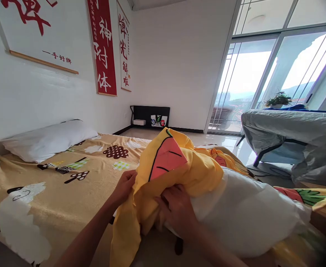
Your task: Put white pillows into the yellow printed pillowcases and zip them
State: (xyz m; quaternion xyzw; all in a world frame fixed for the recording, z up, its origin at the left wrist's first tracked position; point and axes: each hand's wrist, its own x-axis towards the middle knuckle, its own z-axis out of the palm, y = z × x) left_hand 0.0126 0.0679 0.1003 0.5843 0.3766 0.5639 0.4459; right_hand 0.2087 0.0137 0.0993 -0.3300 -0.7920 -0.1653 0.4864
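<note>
Nearest, the two bare forearms reach in from the lower edge. Right hand: fingers curled, pinching the near edge of a yellow pillowcase with the thumb. Left hand: thumb and fingertips pressed together on the pillowcase's left side, gripping a fold. The pillowcase, printed with a pink wedge outlined in black, lies bunched between and beyond the hands, at the centre of the view; a loose flap hangs toward the lower edge. From beneath it, a white pillow projects to the right, its left end covered by the cloth and the rest bare. At its right end lies a patterned cloth with red and green motifs.

Beneath and to the left spreads a tan blanket bearing a white sheep figure and brown spotted shapes. Farther back on it, against the left wall, rests a second pillow, also white.

To the right stands a table draped in clear plastic, with a potted plant near its far side. Three hanging scrolls line the left wall. In the far corner, a low black stand adjoins a white box and a printed bag. Beyond the glass door, hills appear pale.
</note>
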